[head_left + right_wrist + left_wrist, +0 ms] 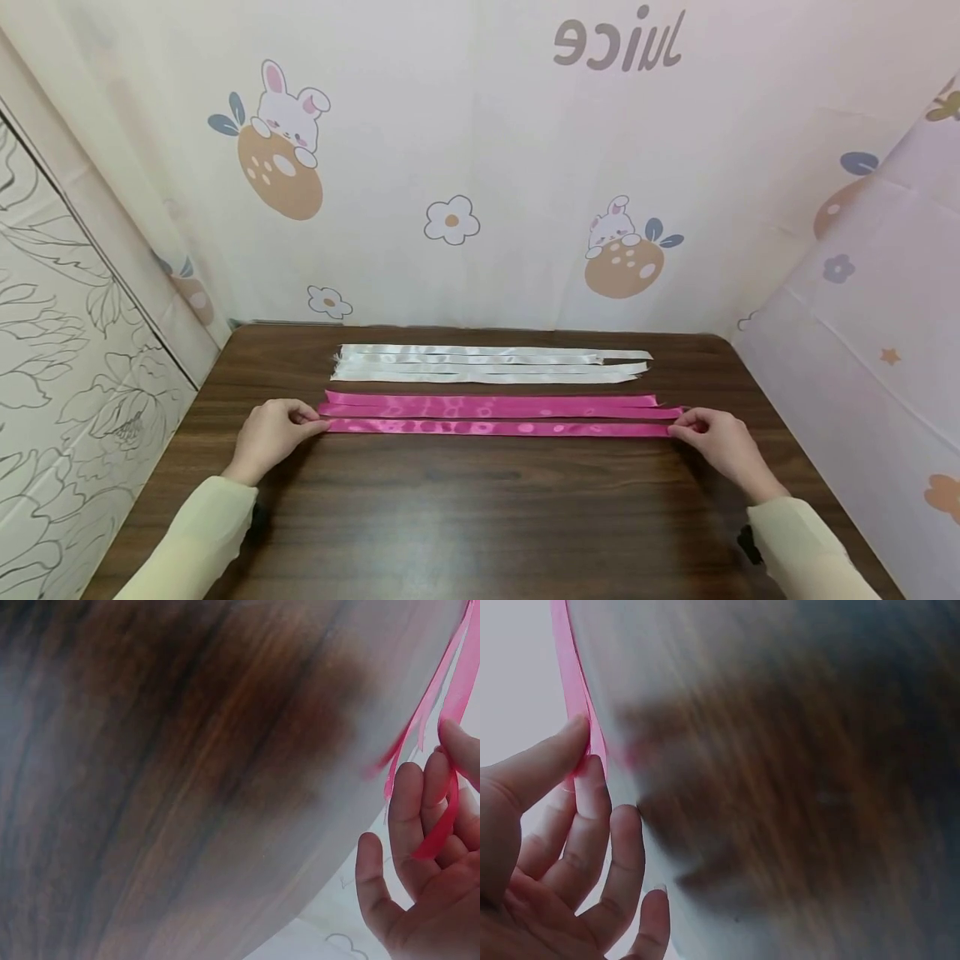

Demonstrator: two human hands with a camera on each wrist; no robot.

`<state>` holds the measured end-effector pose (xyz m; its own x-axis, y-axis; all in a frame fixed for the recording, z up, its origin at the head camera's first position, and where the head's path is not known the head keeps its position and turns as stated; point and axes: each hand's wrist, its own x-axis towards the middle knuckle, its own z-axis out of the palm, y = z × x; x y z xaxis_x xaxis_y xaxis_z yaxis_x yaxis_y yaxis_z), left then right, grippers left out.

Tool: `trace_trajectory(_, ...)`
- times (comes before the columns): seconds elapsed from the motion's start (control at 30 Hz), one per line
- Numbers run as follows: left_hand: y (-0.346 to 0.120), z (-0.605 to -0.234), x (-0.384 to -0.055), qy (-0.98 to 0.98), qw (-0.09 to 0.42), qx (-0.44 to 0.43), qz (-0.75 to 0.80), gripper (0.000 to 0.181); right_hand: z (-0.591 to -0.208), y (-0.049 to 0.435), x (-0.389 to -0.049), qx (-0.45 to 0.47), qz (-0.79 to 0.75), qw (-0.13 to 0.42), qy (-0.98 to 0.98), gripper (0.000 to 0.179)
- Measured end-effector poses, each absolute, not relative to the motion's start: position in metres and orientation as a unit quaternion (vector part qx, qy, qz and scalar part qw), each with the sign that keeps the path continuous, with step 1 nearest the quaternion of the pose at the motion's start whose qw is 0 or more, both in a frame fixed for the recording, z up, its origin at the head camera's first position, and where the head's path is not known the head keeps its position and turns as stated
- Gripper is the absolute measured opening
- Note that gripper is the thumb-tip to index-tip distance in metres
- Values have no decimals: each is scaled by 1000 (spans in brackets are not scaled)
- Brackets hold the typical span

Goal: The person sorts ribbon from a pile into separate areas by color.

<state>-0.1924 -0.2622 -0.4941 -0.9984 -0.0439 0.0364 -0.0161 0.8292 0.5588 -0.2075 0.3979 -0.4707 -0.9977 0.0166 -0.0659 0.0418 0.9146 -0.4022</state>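
Note:
A pink satin ribbon [495, 428] is stretched straight from side to side, low over the brown table. My left hand [276, 433] pinches its left end between thumb and fingertips; the left wrist view shows the pink strip [571, 671] running up from that pinch. At the other end, my right hand [718, 443] pinches the ribbon, and a short tail [441, 832] hangs past the fingers in the right wrist view. Just behind lie other pink ribbons [480, 407], side by side and nearly parallel to the held one.
Farther back, several white satin ribbons [480, 368] lie in a flat row, frayed at their left ends. The wooden table [480, 517] reaches back to a patterned curtain [465, 125], with more printed cloth at both sides.

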Motion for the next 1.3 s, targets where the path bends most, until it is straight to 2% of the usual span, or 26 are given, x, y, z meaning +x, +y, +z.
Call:
trace_trajectory(0.6,-264,-495,-199,-960,15,31,-277,31,-474,399,-215,72,-176,55,980,37)
trace_trajectory(1.3,-265,-494,-200,-959,5,30,-280,30,-477,411,-220,120,-157,54,979,55)
